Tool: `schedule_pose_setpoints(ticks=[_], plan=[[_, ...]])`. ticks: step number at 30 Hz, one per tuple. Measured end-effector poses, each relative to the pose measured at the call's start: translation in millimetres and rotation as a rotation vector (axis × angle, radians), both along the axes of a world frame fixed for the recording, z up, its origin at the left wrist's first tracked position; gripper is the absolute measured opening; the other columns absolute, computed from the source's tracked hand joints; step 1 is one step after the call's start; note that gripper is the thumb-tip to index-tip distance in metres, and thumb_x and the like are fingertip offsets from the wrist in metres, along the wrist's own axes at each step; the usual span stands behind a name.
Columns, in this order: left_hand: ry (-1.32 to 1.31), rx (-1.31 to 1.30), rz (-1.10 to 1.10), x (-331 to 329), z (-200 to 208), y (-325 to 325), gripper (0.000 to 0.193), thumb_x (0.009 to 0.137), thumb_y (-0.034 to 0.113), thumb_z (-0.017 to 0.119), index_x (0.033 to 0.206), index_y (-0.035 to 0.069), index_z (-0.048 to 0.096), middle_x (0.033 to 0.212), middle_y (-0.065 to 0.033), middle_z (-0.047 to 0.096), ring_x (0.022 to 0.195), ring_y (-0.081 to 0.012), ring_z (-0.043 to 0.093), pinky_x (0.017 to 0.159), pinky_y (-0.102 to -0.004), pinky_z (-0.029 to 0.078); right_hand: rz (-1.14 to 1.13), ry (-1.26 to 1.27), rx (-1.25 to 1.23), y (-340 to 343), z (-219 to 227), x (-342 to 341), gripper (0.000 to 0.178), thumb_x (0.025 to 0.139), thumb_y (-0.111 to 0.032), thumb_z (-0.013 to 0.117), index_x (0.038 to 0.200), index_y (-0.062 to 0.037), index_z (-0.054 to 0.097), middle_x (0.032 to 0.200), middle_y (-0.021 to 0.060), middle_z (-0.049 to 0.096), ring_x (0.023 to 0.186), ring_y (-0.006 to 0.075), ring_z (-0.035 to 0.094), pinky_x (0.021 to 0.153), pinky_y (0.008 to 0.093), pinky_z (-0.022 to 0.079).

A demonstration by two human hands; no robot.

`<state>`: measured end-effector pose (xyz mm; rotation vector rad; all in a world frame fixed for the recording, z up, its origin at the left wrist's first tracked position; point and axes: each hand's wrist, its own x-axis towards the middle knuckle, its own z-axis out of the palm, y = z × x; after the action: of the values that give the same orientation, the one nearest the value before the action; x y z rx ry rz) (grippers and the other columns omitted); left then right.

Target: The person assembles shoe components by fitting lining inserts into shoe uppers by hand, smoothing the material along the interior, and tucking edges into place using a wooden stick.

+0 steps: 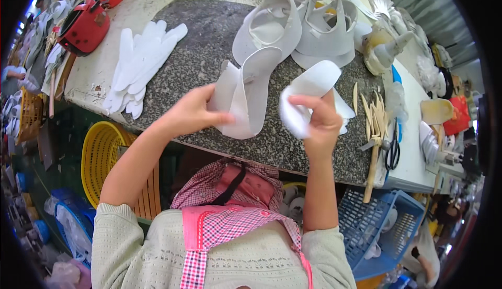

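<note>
My left hand [201,108] grips a white shoe upper [251,93] by its side, just above the front of the stone slab [204,33]. The upper stands on edge, its opening spread. In my right hand [320,119] is a bent white insole-like piece [316,80], curled over and partly blurred. Fingers and thumb close round it; more white material shows behind them. Beyond my hands, several assembled white shoe uppers [269,25] stand on the slab. To the left lies a fanned stack of flat white insole-shaped pieces [141,61].
Right of my right hand lie thin wooden sticks [374,114], a hammer [372,169] and dark-handled scissors [392,155]. A red pot [86,27] stands at the far left. Below the table edge are a yellow basket [97,153] and a blue crate [376,231].
</note>
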<state>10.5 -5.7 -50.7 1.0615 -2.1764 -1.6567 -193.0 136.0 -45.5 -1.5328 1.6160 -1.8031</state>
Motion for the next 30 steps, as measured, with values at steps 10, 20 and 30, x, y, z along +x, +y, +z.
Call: schedule_pose_setpoints(ticks=[10,20,30], plan=[[0.209,-0.292,-0.352,8.9,-16.2,-43.3,0.046,0.076,0.015,0.07,0.116,0.0,0.056,0.125,-0.0133,0.053,0.113,-0.0256,0.051,0.101,-0.0357,0.035,-0.117,0.325,0.096,23.7,-37.5,11.7,0.023,0.063,0.006,0.066,0.085,-0.001,0.064,0.093,0.0158,0.061,0.084,0.0286,0.06,0.075,0.0326,0.048],[0.32,-0.004,-0.486,27.3,-35.4,-58.3,0.03,0.079,0.019,0.065,0.102,0.0,0.062,0.102,-0.012,0.063,0.097,-0.0241,0.059,0.09,-0.0339,0.042,0.24,0.563,-0.028,-26.3,-44.6,50.2,0.029,0.059,-0.002,0.069,0.088,-0.0004,0.065,0.088,0.0146,0.061,0.07,0.0277,0.061,0.06,0.0351,0.049],[0.29,-0.019,-0.491,55.9,-62.8,-75.7,0.08,0.066,0.015,0.078,0.135,0.006,0.039,0.136,-0.012,0.044,0.126,-0.0218,0.041,0.107,-0.0368,0.029,0.282,0.708,-0.011,-62.9,-50.2,57.6,0.018,0.062,-0.008,0.062,0.079,-0.0017,0.06,0.084,0.0075,0.056,0.061,0.0197,0.055,0.051,0.0312,0.043]])
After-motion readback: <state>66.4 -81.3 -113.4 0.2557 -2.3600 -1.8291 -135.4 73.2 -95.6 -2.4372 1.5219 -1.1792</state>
